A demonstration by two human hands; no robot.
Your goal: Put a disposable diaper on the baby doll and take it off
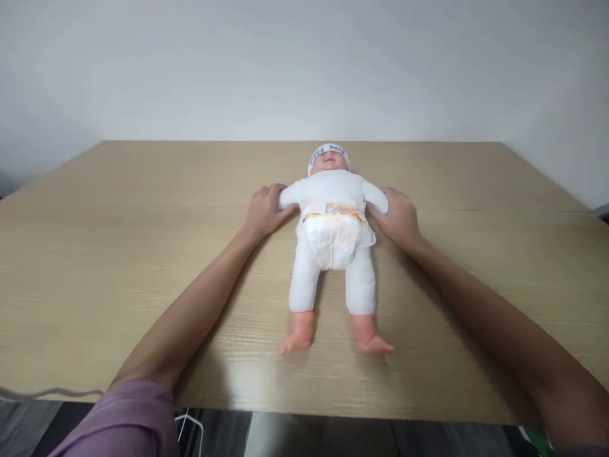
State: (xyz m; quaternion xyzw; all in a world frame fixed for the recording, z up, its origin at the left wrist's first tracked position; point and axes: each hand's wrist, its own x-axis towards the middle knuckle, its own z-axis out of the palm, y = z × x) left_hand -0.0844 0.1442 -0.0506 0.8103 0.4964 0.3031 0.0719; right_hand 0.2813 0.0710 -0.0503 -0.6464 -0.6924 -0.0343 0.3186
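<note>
A baby doll lies on its back on the table, head toward the wall and feet toward me. Its body is white cloth, with pinkish feet and a white lettered cap. Around its hips sits a white diaper with an orange-patterned waistband. My left hand is closed around the end of the doll's arm on the left side of the view. On the other side, my right hand grips the opposite arm end. The doll's own hands are hidden inside my grasp.
The wooden table reaches back to a plain pale wall. A thin cord runs along its near left edge. Below the front edge, a white wire-like item shows on the left.
</note>
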